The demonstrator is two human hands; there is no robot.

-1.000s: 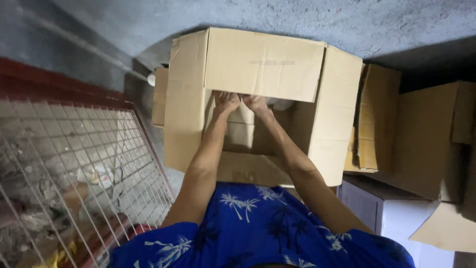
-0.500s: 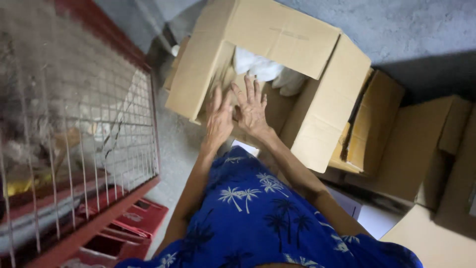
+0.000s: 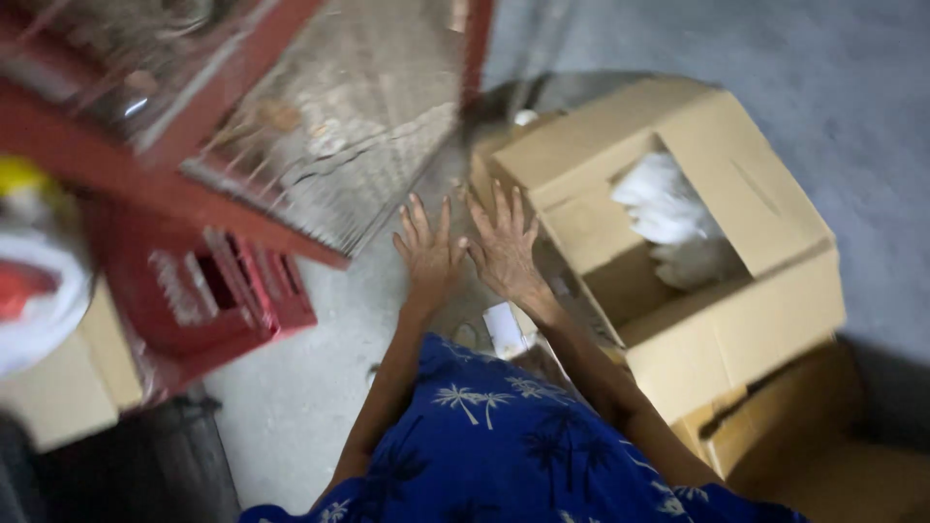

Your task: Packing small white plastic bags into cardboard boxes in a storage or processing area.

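In the head view, the left hand (image 3: 428,254) and right hand (image 3: 504,247) are seen spread flat with fingers open, nothing held, side by side just left of the open cardboard box (image 3: 678,252), where white stuffing (image 3: 668,208) is seen.

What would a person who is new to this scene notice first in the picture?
First, the two bare hands in the middle, the left hand and the right hand, both open with fingers spread and holding nothing. Just to their right stands an open cardboard box with something white inside. At upper left, a red-framed wire cage fills that corner above a red crate.
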